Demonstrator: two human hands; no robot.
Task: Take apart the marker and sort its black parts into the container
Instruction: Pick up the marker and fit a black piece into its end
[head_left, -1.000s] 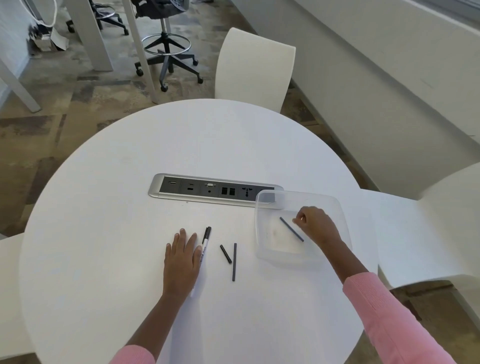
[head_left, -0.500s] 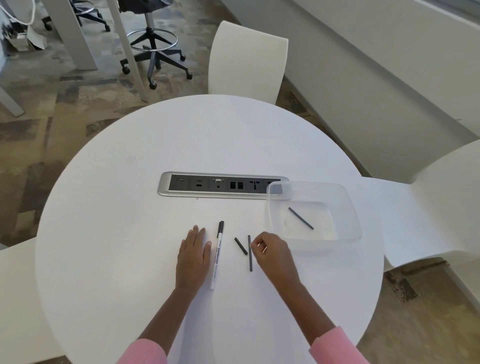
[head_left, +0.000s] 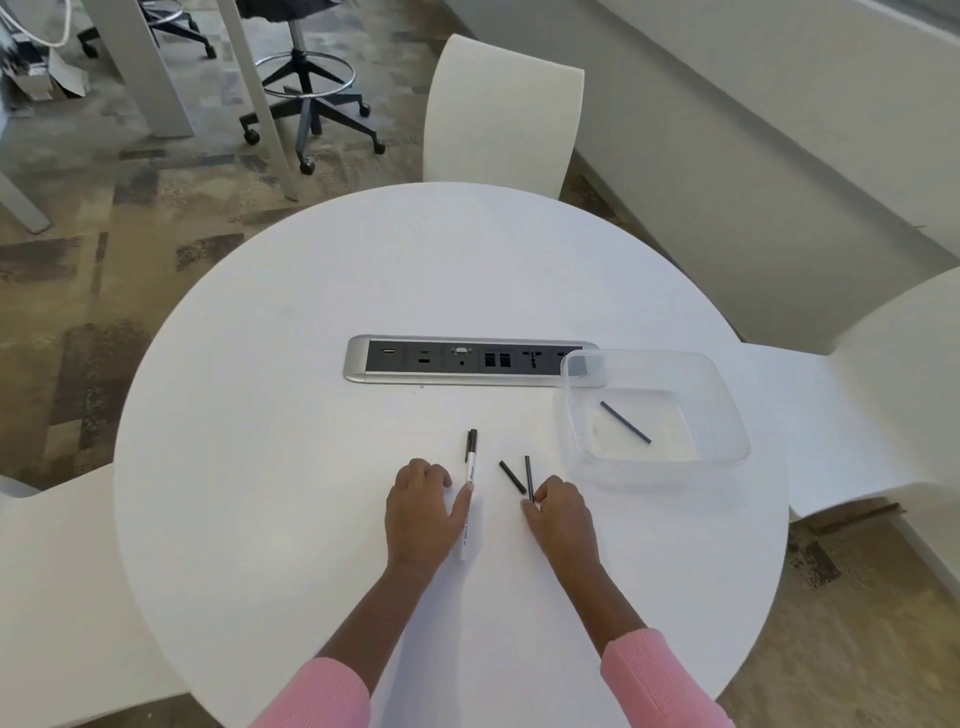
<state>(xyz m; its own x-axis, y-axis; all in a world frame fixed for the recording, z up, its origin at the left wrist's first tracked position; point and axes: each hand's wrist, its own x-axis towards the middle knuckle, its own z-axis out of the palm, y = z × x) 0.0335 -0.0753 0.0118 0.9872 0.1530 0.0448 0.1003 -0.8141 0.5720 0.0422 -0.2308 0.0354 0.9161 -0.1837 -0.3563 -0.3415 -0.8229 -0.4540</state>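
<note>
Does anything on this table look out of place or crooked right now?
Only the clear container: its far left corner overlaps the right end of the socket strip, so it may not sit flat. The black rod the right hand pinches is just an unsorted part.

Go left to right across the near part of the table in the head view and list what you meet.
Left hand → white marker → short black piece → long black rod → clear container.
</note>
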